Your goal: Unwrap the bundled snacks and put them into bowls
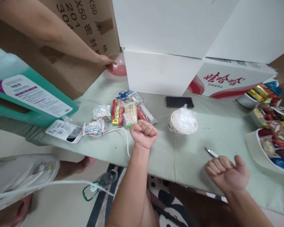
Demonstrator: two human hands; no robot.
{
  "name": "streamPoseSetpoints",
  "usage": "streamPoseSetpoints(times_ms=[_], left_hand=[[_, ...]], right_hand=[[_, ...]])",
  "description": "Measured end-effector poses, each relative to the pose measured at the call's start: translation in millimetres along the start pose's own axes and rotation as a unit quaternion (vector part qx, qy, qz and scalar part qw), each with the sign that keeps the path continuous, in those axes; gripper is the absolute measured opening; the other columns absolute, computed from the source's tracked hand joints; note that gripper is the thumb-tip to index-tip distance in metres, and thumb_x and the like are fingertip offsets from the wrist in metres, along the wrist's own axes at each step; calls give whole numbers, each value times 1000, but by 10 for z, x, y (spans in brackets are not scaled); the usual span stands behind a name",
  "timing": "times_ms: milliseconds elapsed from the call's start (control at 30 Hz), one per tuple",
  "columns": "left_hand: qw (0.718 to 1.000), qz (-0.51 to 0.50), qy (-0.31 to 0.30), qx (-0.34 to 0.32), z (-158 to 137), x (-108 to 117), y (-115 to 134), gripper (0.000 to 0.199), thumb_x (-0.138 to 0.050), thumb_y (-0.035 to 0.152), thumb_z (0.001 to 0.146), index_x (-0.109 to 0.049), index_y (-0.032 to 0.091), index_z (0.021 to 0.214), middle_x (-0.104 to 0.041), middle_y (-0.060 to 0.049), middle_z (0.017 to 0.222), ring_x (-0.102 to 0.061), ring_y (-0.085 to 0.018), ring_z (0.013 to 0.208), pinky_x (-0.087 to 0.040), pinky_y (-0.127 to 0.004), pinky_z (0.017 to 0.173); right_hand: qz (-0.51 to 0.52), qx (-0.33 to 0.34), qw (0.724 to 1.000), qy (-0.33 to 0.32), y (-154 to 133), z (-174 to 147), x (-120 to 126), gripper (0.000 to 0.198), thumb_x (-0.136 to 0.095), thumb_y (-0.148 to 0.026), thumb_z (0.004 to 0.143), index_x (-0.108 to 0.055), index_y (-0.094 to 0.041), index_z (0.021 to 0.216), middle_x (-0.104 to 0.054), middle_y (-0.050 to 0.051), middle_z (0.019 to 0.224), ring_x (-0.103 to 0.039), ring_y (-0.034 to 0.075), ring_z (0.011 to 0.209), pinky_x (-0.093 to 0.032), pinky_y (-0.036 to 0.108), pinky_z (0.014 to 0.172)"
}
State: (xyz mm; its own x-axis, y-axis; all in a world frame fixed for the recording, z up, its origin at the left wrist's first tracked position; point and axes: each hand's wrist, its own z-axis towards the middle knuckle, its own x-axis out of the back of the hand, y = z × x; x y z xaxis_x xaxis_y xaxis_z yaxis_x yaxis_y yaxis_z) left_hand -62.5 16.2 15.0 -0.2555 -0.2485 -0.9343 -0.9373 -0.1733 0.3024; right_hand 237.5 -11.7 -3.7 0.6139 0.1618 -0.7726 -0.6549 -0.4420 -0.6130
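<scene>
My left hand (144, 134) is closed in a fist, palm side up, with nothing showing in it. Just beyond it lies a pile of wrapped snacks (130, 114). My right hand (227, 175) hovers at the table's right front, fingers curled in and thumb sticking up; I see nothing in it. Past its knuckles a slim silver metal tool (211, 152) rests on the cloth, its kind unclear and its near end hidden by the hand. Between and beyond both hands stands a paper tub (176, 130) with crumpled clear plastic (185, 120) on top.
Behind the tub lies a black phone (180, 101). Bowls of packaged snacks (252, 148) line the right side. White boxes (163, 71) back the table. At left stand a green jug (35, 85) and a white device (65, 130); another person's hand (107, 62) touches a pink container (118, 67).
</scene>
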Motion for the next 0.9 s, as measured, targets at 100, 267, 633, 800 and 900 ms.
streamPoseSetpoints(times_ms=[100,267,633,800,900], left_hand=[[1000,12,0,-5,-12,-14,45,46,-53,16,58,-7,19,62,4,7,58,5,-8,49,-14,-24,40],[998,29,-1,-58,-27,-91,123,47,-56,14,60,-9,19,61,-3,7,57,-7,-8,45,-19,-22,42],[864,248,169,-403,-26,-68,55,38,-54,21,70,-22,19,50,-19,6,49,-18,-6,46,-14,-24,47],[855,278,169,-404,5,-4,89,36,-50,18,74,-22,19,52,-19,5,51,-20,-7,48,-17,-25,49],[859,294,155,-391,30,32,89,39,-52,17,76,-20,19,54,-18,5,52,-19,-7,49,-17,-25,49]], right_hand=[[-90,-26,994,-52,-2,55,-184,67,-60,-60,88,-15,-22,54,-6,-8,49,-12,10,43,-13,30,41],[-254,-43,965,-53,135,429,-739,60,-69,-53,85,-29,-22,52,-19,-8,50,-19,8,44,-17,27,44],[-613,90,784,-45,834,2049,-2043,18,-58,-35,84,-53,-22,95,-56,-2,72,-56,16,71,-48,32,74],[-787,39,616,0,963,2597,-2214,53,-63,-25,80,-44,-12,127,-65,13,98,-65,34,103,-46,50,96],[-765,-33,643,-6,978,2687,-2056,50,-64,-15,74,-51,-15,122,-65,8,79,-68,32,84,-50,49,85]])
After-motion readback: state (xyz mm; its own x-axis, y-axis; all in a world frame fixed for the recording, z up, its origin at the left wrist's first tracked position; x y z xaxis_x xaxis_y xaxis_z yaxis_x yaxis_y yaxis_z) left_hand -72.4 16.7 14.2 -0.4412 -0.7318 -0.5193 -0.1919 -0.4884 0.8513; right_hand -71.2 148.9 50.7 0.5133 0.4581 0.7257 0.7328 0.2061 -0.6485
